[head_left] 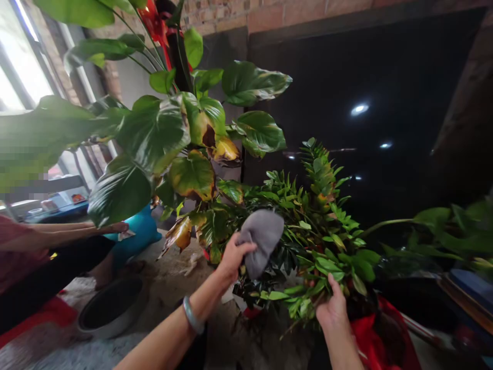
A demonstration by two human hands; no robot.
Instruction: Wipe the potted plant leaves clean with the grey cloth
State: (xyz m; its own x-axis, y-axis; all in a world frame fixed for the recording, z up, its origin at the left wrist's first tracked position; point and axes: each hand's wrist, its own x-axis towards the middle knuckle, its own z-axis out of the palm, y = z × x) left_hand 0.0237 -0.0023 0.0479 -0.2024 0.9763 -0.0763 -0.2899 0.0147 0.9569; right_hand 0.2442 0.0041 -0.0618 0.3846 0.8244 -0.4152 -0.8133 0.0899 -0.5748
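A grey cloth (264,241) is pinched in my left hand (230,259), held up in front of the dense green potted plant (327,231). My right hand (333,306) is closed around a low leafy stem at the plant's near side; the thumb shows, while leaves hide most of the fingers. Small glossy leaflets grow along the plant's stems, some of them yellowish. To the left of the cloth hang the broad leaves of a taller plant (192,174), several of which are yellow and brown at the edges. A bangle (191,314) circles my left wrist.
Another person's hand (117,227) rests near a turquoise object at the left. Below it, a grey basin (113,308) stands on the floor. A red bag or wrapping (385,334) lies at lower right. Dark, shiny panels (346,77) line the wall behind.
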